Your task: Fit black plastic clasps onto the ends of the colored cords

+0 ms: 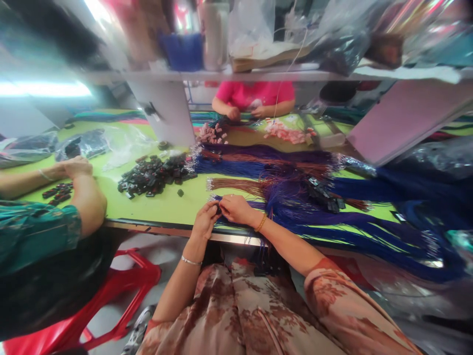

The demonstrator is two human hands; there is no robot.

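Note:
My left hand (205, 218) is closed at the table's near edge, its thumb and fingertips pinching a small black connector housing (217, 209). Fingertip to fingertip with it, my right hand (237, 209) is also closed in a pinch; what lies between its fingers is hidden, though thin dark wires run close by. Just beyond both hands lies a bundle of brown wires (236, 184) with silvery terminal ends. Blue and purple wires (284, 197) spread to the right of my right hand. A heap of black connector housings (153, 175) sits to the left, with one loose housing (180, 193) nearer my hands.
At the left, a co-worker's arms (84, 192) rest near small dark parts (58, 193). Across the table, a person in pink (254, 96) works by pink connectors (288, 132). A loaded shelf (207, 76) spans above. A red stool (136, 276) stands below left.

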